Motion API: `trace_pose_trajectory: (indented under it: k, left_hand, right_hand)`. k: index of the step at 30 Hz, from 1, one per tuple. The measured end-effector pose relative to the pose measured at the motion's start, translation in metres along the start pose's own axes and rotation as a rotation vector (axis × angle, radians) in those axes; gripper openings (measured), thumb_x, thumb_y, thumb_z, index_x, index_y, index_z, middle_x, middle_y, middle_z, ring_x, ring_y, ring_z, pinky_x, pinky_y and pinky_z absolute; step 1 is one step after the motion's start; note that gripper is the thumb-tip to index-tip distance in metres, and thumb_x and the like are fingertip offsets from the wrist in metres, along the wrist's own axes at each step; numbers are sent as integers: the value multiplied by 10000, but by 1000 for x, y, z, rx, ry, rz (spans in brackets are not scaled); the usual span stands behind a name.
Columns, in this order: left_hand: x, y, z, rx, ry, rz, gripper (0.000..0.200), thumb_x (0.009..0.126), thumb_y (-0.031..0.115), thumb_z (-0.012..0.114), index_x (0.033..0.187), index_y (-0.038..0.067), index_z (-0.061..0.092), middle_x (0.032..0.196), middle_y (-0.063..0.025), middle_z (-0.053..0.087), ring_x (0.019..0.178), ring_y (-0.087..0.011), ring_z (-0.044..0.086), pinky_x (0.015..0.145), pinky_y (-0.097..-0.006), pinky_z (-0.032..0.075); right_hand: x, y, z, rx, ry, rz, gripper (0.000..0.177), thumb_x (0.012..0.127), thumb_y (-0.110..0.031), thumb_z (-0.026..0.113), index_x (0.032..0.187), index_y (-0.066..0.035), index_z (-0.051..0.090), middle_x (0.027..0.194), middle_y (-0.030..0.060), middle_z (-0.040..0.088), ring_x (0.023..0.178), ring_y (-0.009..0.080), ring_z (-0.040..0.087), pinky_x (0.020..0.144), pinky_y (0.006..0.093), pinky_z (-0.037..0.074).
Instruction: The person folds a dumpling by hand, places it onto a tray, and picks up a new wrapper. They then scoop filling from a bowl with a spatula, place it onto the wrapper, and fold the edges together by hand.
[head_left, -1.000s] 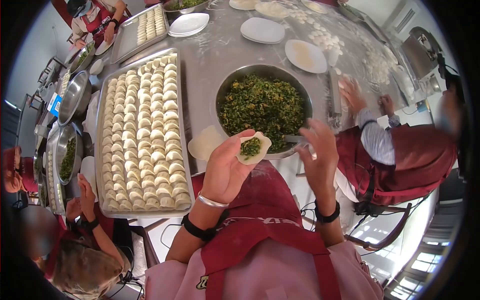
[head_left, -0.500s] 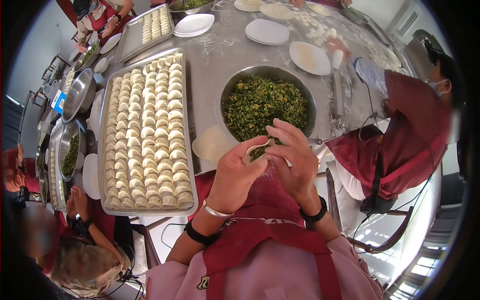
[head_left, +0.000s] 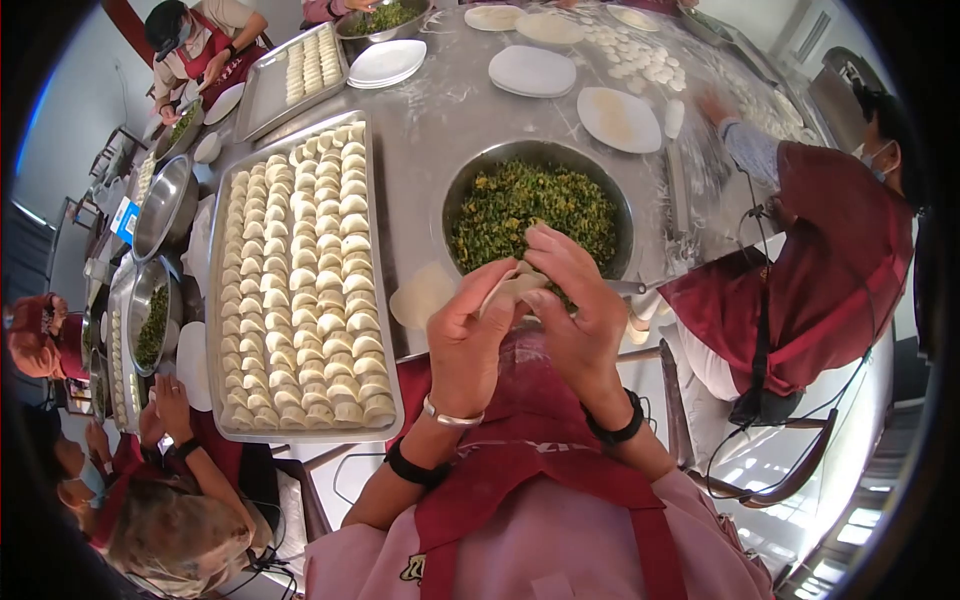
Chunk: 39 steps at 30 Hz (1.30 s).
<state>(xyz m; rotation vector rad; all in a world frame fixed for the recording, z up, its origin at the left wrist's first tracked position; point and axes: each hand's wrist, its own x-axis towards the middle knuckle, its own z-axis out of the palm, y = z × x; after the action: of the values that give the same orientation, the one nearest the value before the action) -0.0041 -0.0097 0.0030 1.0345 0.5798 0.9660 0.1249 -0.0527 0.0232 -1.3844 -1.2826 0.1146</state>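
Between my two hands is a pale dumpling wrapper (head_left: pixel 515 283), folded over, its filling mostly hidden. My left hand (head_left: pixel 468 335) pinches its left side, and my right hand (head_left: pixel 575 315) has its fingers and thumb pressed on the right side. Just beyond the hands stands a steel bowl (head_left: pixel 626 235) of chopped green and yellow filling (head_left: pixel 530 210). Left of my hands, flat round wrappers (head_left: pixel 422 297) lie on the metal table. Further left is a large metal tray (head_left: pixel 391 350) with long rows of folded dumplings (head_left: pixel 300 280).
White plates (head_left: pixel 532 70) and small dough pieces (head_left: pixel 635 55) lie at the far side. A co-worker in a red apron (head_left: pixel 840 240) sits at the right, reaching over the table. Other people sit at the left, near more steel bowls (head_left: pixel 166 208). A handle (head_left: pixel 627 288) projects beside my right hand.
My fingers have closed further over the wrapper, which now looks folded, with its filling less visible. The right co-worker's arm has moved. The whole view has shifted slightly.
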Motion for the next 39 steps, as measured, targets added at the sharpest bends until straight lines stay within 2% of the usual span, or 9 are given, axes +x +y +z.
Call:
trace_pose_trajectory:
  k: [2, 8, 12, 15, 24, 29, 32, 36, 39]
  left_hand:
    - [-1, 3, 3, -83, 43, 36, 415, 1023, 118, 569, 1377, -86, 495, 1301, -182, 602, 1168, -240, 623, 1016, -361, 531]
    - [-5, -1, 7, -119, 113, 65, 420, 1023, 110, 566, 1380, -95, 484, 1294, -191, 606, 1173, -260, 622, 1010, -364, 536]
    - [-8, -4, 7, -99, 145, 47, 410, 1015, 91, 574, 1372, -94, 496, 1301, -180, 606, 1163, -230, 620, 1000, -349, 538]
    - [-9, -4, 11, -140, 157, 68, 384, 991, 25, 593, 1348, -105, 534, 1267, -134, 631, 1101, -161, 627, 951, -271, 519]
    - [-14, -10, 7, -65, 108, 49, 373, 976, 24, 616, 1333, -75, 569, 1264, -101, 631, 1107, -127, 606, 924, -239, 504]
    - [-14, -8, 5, -70, 119, 39, 366, 982, 32, 609, 1331, -72, 569, 1271, -100, 627, 1113, -133, 605, 940, -251, 497]
    - [-13, -8, 2, -100, 69, 52, 368, 985, 42, 606, 1333, -73, 564, 1283, -114, 625, 1119, -142, 606, 955, -260, 491]
    - [-13, -12, 1, -47, -2, 124, 405, 1015, 105, 577, 1368, -82, 510, 1305, -180, 607, 1168, -239, 625, 1022, -374, 522]
    - [-15, -10, 0, -43, 41, 71, 416, 1012, 112, 586, 1375, -74, 508, 1308, -174, 608, 1168, -229, 622, 1016, -368, 523]
  right_hand:
    - [-6, -6, 0, 99, 92, 91, 310, 780, 40, 743, 1086, 31, 702, 1234, 167, 685, 1222, 336, 613, 1038, 402, 477]
    - [-29, 9, 6, 190, 57, 302, 272, 818, 18, 750, 1084, 43, 697, 1229, 191, 682, 1216, 300, 620, 1034, 386, 479]
    - [-30, 7, 8, 211, 77, 273, 232, 818, 14, 753, 1043, 46, 703, 1213, 196, 688, 1194, 298, 634, 1016, 382, 494]
    - [-26, 1, 9, 209, 91, 249, 203, 818, 20, 748, 1013, 47, 704, 1203, 195, 692, 1186, 302, 638, 1006, 377, 501]
    - [-22, 3, 2, 233, 30, 124, 168, 838, 64, 692, 1002, 31, 704, 1204, 203, 689, 1258, 316, 585, 1023, 391, 492]
    - [-18, 7, -7, 63, -106, 105, 276, 852, 3, 711, 1128, 0, 703, 1244, 190, 679, 1329, 359, 523, 1066, 418, 441]
    - [-18, 7, -4, 257, -81, 217, 354, 850, -19, 721, 1201, -2, 680, 1302, 189, 650, 1392, 352, 456, 1093, 414, 414]
    - [-22, 14, 0, 427, -101, 292, 309, 840, -9, 731, 1147, -2, 696, 1308, 194, 643, 1399, 339, 448, 1099, 413, 411]
    - [-25, 14, 4, 491, -73, 310, 236, 836, 3, 732, 1071, -6, 709, 1279, 196, 656, 1381, 332, 469, 1092, 411, 423]
